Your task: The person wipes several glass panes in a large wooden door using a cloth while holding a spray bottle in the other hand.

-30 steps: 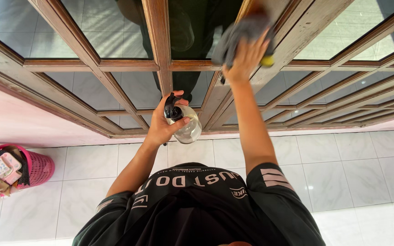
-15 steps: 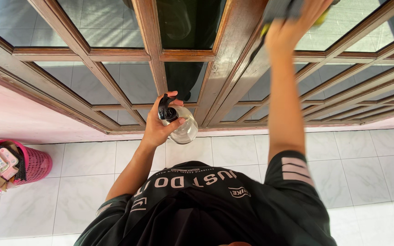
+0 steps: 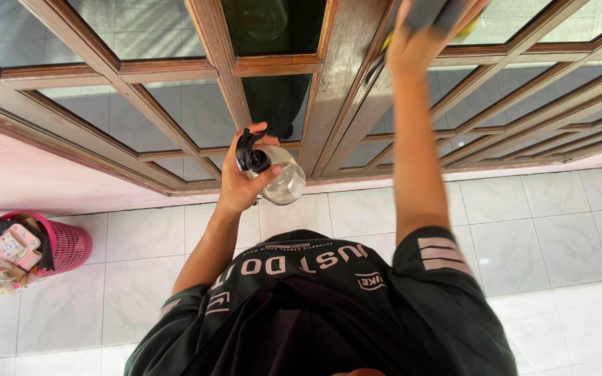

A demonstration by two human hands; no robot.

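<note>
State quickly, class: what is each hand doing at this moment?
Left hand: closed around a clear spray bottle.
Right hand: pressing a grey cloth against the wooden-framed glass door.

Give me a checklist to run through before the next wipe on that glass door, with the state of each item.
1. Cloth under the right hand: ok, pressed flat against the door frame near the top edge of the view.
2. Spray bottle gripped by the left hand: ok, fingers wrapped round its neck, held off the floor.
3. Liquid left in the bottle: cannot tell, the body looks clear.
4. Nozzle aimed at the glass: cannot tell, the black head is partly hidden by the hand.
5. Floor by the door free of trip hazards: ok, the pink basket sits well off to the side.
</note>
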